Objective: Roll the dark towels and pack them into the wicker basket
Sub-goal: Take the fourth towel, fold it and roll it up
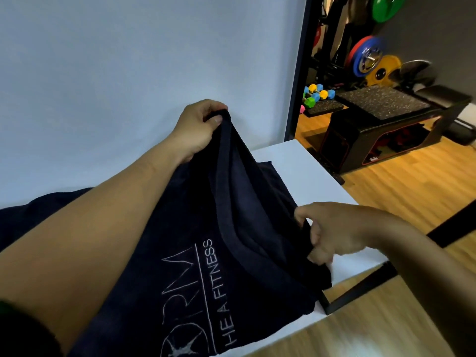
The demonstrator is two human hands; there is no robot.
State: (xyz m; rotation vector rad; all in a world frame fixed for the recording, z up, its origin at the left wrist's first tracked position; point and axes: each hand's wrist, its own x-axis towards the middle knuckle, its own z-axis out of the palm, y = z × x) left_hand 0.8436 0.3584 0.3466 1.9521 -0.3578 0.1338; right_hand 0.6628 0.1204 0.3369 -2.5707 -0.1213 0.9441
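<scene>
A dark navy towel (231, 228) with a white printed logo is held up over a white table (291, 163). My left hand (198, 127) pinches one corner of its top edge, raised high near the wall. My right hand (332, 233) grips the other corner, lower and to the right, close to the table's edge. The towel sags between the two hands, and its lower part lies on the table. More dark cloth (31, 215) shows behind my left forearm at the left. No wicker basket is in view.
A pale wall (128, 60) stands just behind the table. To the right, a wooden floor (399, 191) holds a black weight bench (386, 124), coloured dumbbells (318, 95) and weight plates (365, 56). The table's black leg (360, 289) shows at the lower right.
</scene>
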